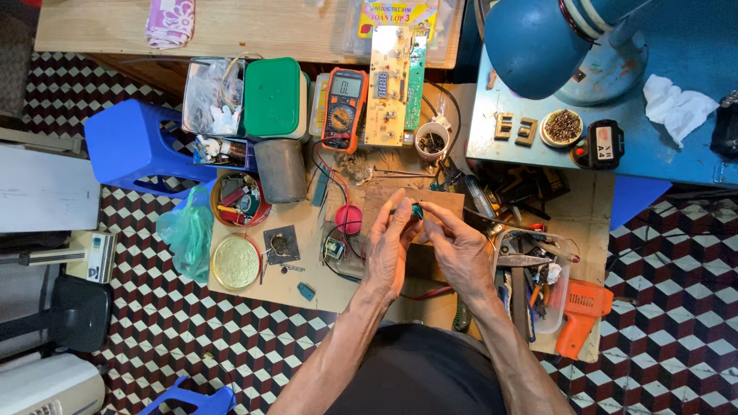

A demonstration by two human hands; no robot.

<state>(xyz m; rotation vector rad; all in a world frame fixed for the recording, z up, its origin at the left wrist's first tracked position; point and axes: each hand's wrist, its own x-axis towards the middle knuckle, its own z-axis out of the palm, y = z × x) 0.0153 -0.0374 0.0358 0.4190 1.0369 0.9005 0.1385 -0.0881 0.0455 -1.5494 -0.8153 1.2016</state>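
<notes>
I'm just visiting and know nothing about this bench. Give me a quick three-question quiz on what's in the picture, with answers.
1. True or false: both hands meet over the same small part.
2. Which lies nearest the right hand? A) orange tool B) blue stool C) green-lidded box
3. Fill in: the multimeter has an ______ casing.

Key
1. True. The left hand and right hand pinch a small dark green part together above the wooden board.
2. A. The orange tool lies right of the right hand; the blue stool and green-lidded box are far to the left.
3. Orange. The multimeter sits beside a long circuit board.
</notes>
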